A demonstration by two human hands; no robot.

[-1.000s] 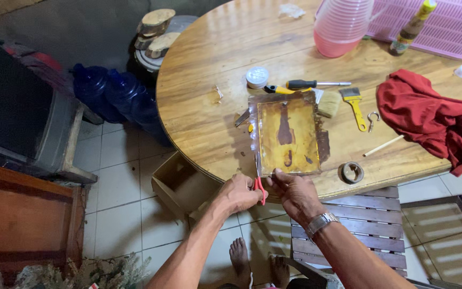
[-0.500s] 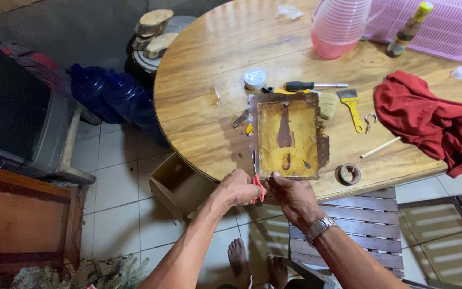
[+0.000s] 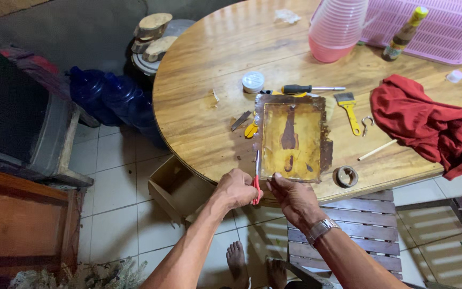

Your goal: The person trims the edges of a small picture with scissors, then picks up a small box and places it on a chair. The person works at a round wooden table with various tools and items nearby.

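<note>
A worn brown-and-yellow rectangular panel lies flat near the front edge of a round wooden table. My left hand grips a red-handled tool whose thin blade runs along the panel's left edge. My right hand rests at the table's edge with its fingertips on the panel's near edge, just right of the tool. A metal watch sits on that wrist.
Behind the panel lie a small round tin, a screwdriver, and a yellow-handled brush. A red cloth, pink bucket, pink basket and tape roll are on the table. Blue bottles and a cardboard box stand on the floor.
My hands stay at the panel's near left corner; the red-handled tool's blade has shifted slightly along the panel's left edge. The view has moved a little.
</note>
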